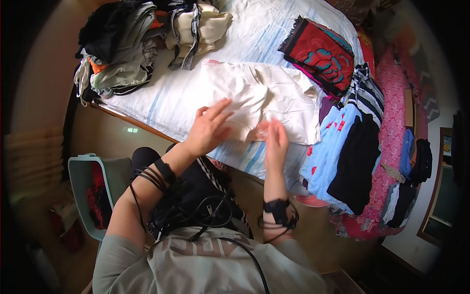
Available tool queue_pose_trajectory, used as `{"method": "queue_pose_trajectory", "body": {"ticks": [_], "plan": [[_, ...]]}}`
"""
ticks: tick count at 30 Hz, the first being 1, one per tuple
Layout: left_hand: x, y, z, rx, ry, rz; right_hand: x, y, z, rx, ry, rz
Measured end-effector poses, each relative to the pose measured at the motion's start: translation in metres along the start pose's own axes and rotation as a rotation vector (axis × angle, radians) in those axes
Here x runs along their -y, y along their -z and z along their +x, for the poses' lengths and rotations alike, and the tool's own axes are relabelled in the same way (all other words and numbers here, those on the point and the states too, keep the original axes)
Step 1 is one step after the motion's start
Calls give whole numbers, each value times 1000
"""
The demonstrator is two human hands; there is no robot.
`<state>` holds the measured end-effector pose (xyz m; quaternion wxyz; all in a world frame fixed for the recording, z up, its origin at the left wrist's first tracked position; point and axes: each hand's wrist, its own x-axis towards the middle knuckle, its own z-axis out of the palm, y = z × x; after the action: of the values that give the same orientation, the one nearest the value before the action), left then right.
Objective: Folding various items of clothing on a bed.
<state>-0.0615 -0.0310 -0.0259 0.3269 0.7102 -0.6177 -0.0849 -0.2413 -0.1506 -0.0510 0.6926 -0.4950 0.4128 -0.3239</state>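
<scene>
A white cloth garment (290, 92) lies spread out, doubled over and creased, on a bed with a white and blue striped sheet (165, 92). Over its near left part is my left hand (211, 128), fingers apart and nothing held. My right hand (273, 137), slightly blurred, is at the garment's near edge; whether its fingertips pinch the fabric cannot be made out. Right of the garment lie a light blue garment with red spots (323, 147) and a black garment (354, 165). A red patterned cloth with dark fringe (315, 55) lies beyond it.
A heap of mixed clothes (121, 47) and a cream garment with dark straps (202, 29) lie at the back left. The bed's wooden edge (139, 123) runs before me. A pale green bin (71, 183) holds red and dark cloth. Black cables hang around my forearms.
</scene>
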Motion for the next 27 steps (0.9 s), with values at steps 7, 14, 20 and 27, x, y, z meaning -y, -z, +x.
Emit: {"method": "queue_pose_trajectory", "body": {"ticks": [7,14,20,27], "plan": [[28,-25,-19,-196,457,30,-8,-41,91,-132,393,-884],[37,-24,0,-185,739,-396,-7,-6,103,-19,478,-887],[82,4,-3,-168,896,-1031,14,-3,117,118,473,-588],[74,58,-50,-286,877,-1125,-26,28,140,188,460,-224]]}}
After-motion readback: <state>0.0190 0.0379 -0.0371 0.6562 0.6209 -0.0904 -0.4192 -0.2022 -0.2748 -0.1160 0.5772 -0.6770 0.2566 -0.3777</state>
